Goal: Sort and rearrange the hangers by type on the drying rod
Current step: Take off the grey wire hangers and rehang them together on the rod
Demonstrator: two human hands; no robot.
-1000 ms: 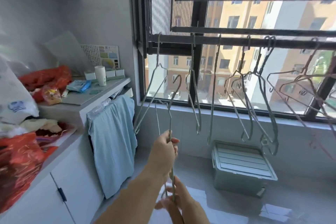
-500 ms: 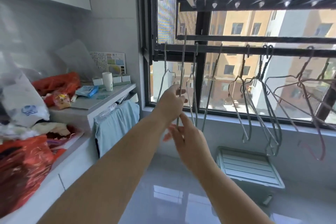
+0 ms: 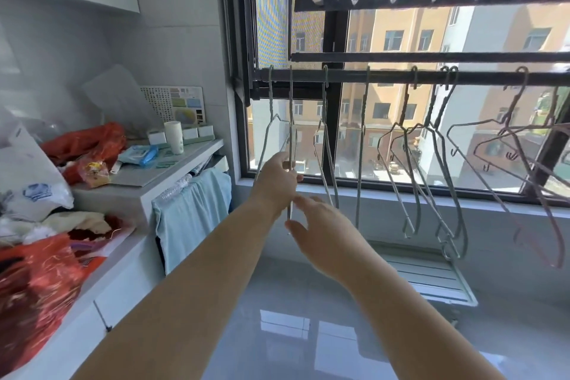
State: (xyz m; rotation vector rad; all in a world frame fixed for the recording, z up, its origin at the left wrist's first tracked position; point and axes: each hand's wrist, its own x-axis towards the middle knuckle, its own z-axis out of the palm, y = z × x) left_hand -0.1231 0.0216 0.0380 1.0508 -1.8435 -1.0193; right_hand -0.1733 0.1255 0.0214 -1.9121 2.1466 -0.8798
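A dark drying rod (image 3: 385,76) runs across the window. My left hand (image 3: 276,182) grips a thin grey-green wire hanger (image 3: 291,120) that hangs edge-on, its hook over the rod near the left end. My right hand (image 3: 320,231) is just below and to the right, fingers apart, holding nothing. More grey-green wire hangers (image 3: 327,145) hang along the rod, several of them bunched together (image 3: 431,163). Pink wire hangers (image 3: 524,145) hang tangled at the right.
A white counter (image 3: 172,170) at the left carries red bags (image 3: 83,142), a white cup (image 3: 173,140) and clutter. A light blue cloth (image 3: 191,210) hangs off its front. A pale plastic crate (image 3: 431,274) sits on the glossy floor under the window.
The hanger went from low in both hands up onto the rod's left end. My right hand has come off it and now hovers open below.
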